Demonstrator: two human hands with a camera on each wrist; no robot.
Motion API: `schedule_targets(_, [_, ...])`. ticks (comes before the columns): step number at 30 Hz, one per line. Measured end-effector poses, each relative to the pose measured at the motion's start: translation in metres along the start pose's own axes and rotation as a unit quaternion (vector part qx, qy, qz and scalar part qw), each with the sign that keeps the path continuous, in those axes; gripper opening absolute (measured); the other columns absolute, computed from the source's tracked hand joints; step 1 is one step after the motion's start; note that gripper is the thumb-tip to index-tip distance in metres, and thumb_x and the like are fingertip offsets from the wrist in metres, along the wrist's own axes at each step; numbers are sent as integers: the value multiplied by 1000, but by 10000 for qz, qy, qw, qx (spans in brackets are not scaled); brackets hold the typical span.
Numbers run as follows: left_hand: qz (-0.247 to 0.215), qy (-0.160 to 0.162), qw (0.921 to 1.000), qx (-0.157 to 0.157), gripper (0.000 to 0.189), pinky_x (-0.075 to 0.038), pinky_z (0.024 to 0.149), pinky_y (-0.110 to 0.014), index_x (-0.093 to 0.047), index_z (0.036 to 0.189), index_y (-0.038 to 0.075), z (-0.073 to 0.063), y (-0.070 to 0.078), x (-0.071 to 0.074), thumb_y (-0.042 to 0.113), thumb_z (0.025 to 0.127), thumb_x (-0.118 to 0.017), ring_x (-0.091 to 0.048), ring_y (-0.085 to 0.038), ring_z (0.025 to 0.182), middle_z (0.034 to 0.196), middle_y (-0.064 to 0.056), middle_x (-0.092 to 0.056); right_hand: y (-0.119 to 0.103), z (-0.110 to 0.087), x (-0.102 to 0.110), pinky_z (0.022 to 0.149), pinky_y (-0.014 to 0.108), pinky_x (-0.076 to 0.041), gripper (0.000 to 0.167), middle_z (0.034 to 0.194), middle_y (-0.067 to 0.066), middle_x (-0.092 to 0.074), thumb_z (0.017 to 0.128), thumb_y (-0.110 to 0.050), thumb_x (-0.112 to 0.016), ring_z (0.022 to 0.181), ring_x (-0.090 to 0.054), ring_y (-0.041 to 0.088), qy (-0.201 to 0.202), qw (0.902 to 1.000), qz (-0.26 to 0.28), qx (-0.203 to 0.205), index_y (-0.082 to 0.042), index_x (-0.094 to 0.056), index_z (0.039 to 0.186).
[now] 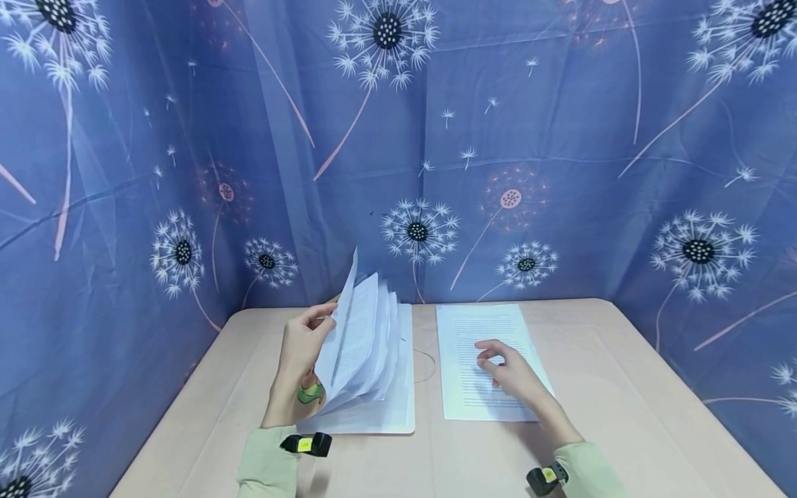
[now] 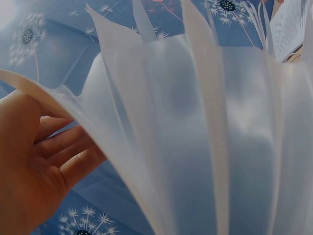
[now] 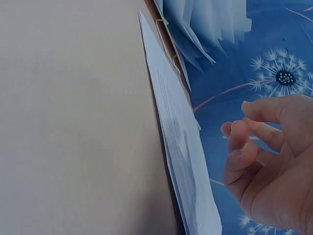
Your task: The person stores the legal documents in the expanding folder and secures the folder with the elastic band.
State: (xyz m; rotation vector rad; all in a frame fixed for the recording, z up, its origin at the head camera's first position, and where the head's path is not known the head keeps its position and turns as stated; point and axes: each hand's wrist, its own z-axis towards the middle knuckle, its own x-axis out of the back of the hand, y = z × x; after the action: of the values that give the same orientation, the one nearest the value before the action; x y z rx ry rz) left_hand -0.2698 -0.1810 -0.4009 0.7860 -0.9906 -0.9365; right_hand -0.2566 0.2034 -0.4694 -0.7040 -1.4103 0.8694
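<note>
My left hand (image 1: 303, 346) grips the raised left cover of a clear-pocket folder (image 1: 401, 415) by its edge, thumb on the inner side. Several pockets (image 2: 171, 112) fan upright beside it, and printed text shows through one of them. A green and yellow picture on the outside of the cover (image 1: 310, 391) peeks out near the wrist. To the right lies a small stack of printed sheets (image 1: 467, 328), flat on the table. Above these sheets hovers my right hand (image 1: 513, 373), fingers loosely curled and nothing between them; the right wrist view shows it apart from the paper.
A thin loop of cord (image 1: 434, 366) lies between folder and sheets. The pale table (image 1: 623, 387) is bordered at the back and sides by blue dandelion-print cloth (image 1: 560, 138). Each wrist wears a black strap camera, such as the left one (image 1: 320, 445).
</note>
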Motion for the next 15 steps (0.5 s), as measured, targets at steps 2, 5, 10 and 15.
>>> schedule_targets(2, [-22, -3, 10000, 5, 29, -43, 64, -26, -73, 118, 17, 0, 0, 0, 14, 92, -61, -58, -14, 71, 97, -13, -74, 1, 0, 3, 44, 22, -37, 41, 110, 13, -63, 95, -11, -59, 58, -56, 20, 32, 10000, -19, -42, -4, -56, 135])
schedule_targets(5, [-41, -11, 10000, 21, 29, -44, 64, -26, -74, 118, 17, 0, 0, 0, 14, 92, -61, -59, -14, 72, 98, -13, -74, 4, -1, 9, 45, 23, -39, 41, 110, 14, -63, 95, -11, -59, 57, -55, 19, 38, 10000, -33, -22, -3, -55, 135])
schedule_targets(10, [-37, -25, 10000, 41, 29, -43, 65, -26, -73, 118, 18, 0, 0, 1, 14, 92, -61, -59, -15, 71, 98, -14, -74, 12, -4, 19, 48, 25, -42, 41, 110, 16, -62, 97, -13, -60, 57, -55, 17, 87, 10000, -17, 42, -2, -55, 136])
schedule_targets(15, [-24, -22, 10000, 65, 29, -43, 65, -26, -73, 118, 18, 0, 0, 1, 14, 92, -61, -58, -15, 71, 98, -13, -75, 17, -7, 30, 50, 25, -42, 41, 111, 16, -61, 98, -16, -60, 59, -56, 18, 178, 9998, -121, -34, -3, -55, 136])
